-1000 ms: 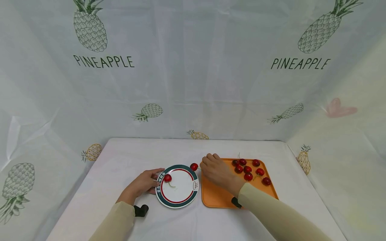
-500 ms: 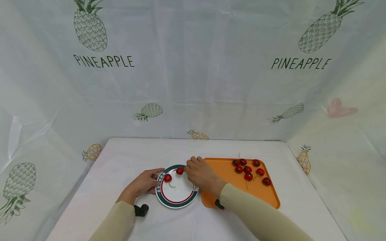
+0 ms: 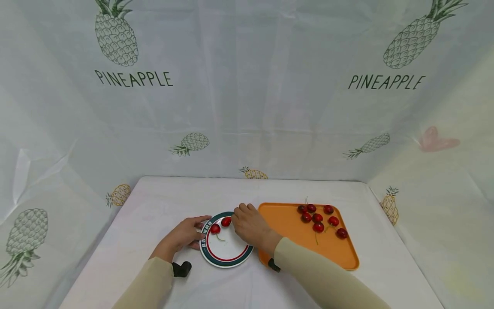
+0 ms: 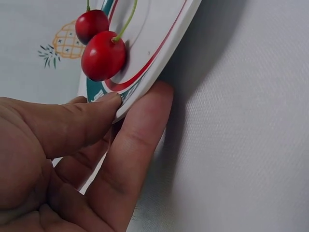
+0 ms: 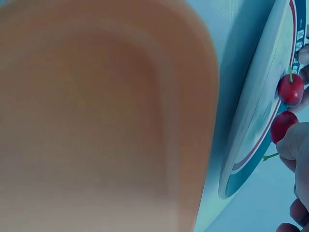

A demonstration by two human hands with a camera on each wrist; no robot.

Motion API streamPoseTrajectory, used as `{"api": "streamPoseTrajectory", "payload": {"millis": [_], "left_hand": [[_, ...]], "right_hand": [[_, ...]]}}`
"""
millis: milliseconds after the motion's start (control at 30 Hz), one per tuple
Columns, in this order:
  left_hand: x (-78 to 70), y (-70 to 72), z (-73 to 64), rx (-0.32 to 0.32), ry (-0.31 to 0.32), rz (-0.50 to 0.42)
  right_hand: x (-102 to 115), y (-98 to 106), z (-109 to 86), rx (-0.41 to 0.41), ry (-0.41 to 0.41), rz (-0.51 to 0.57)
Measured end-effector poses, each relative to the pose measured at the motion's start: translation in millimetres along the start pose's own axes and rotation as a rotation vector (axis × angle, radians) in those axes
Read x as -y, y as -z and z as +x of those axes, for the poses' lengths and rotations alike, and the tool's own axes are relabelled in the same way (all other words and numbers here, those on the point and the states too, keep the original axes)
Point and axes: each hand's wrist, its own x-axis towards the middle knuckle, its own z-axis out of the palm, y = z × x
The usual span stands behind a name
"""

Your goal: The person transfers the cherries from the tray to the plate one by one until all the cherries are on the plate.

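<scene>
My left hand [image 3: 180, 237] pinches the left rim of a round plate [image 3: 227, 262], white inside with a dark green border and a red ring. The thumb lies on top of the rim and the fingers beneath it, as the left wrist view shows. A red cherry [image 4: 104, 55] with a curved green stem rests on the plate near that thumb. Beside it is a second cherry [image 5: 284, 126], which my right hand [image 3: 251, 227] pinches at its stem, over the plate's upper part. The stem's free end sticks out past the fingertips [image 5: 292, 142].
Right of the plate lies an orange tray [image 3: 281, 214], with several cherries [image 3: 317, 218] grouped toward its upper right. My right forearm crosses its lower left corner. White cloth covers the table [image 3: 173, 193]; a pineapple-print curtain [image 3: 247, 107] hangs behind.
My right hand has moved left from the tray to over the plate, bringing the cherry beside the other one. The left hand has stayed on the plate's rim.
</scene>
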Motion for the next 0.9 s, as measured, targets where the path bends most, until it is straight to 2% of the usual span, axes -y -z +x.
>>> {"api": "streamPoseTrajectory", "payload": {"millis": [367,667,900], "left_hand": [[2.4,1.6,1.2,0.036,-0.006,-0.038],[2.1,1.3,1.4,0.031,0.0,-0.038],[1.7,0.8,0.3,0.026,-0.002,-0.029]], "right_hand": [[7.8,0.7,8.9,-0.017,-0.023,0.028],[12.8,-2.2,12.6,0.03,-0.033,0.048],[16.2,-6.7,12.5,0.032,-0.02,0.046]]}}
